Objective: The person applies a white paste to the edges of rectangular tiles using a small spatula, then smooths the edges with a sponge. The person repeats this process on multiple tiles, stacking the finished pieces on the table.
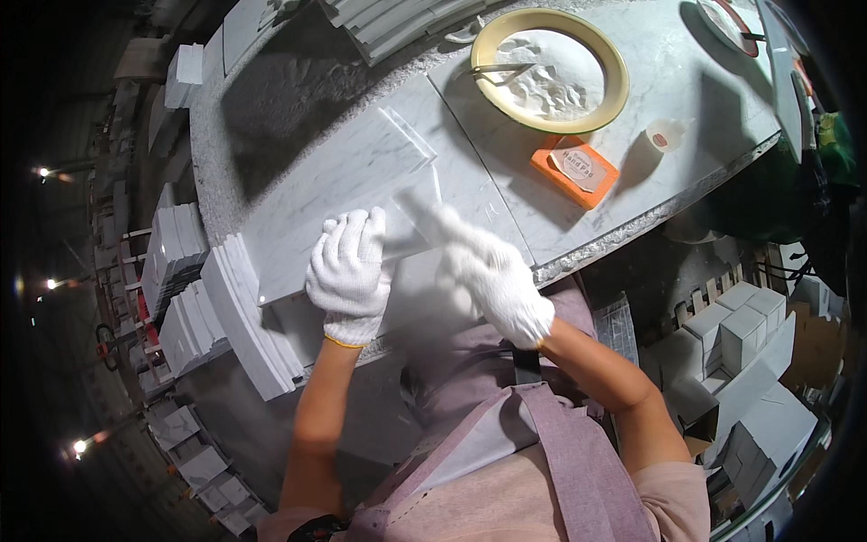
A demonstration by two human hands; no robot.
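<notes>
My left hand (pixel 349 273), in a white knitted glove, is at the front edge of a grey-veined marble slab (pixel 330 172). Its fingers are bent over the edge of a pale stone tile (pixel 423 275), which lies partly between my two hands. My right hand (pixel 492 275), gloved the same way, is blurred by motion. From its fingertips a flat grey thing (pixel 415 215) sticks out, too smeared to name. Ahead of the hands, narrow white strips (pixel 411 135) lie on the slab in an angled shape.
A yellow-rimmed bowl (pixel 616 68) of white powder holds a spoon (pixel 501 68). Nearby are an orange hand pad (pixel 573 172) and a small whitish cup (pixel 664 135). Stacked tiles stand left (pixel 248 312) and at the back (pixel 397 23). White boxes (pixel 745 325) sit lower right.
</notes>
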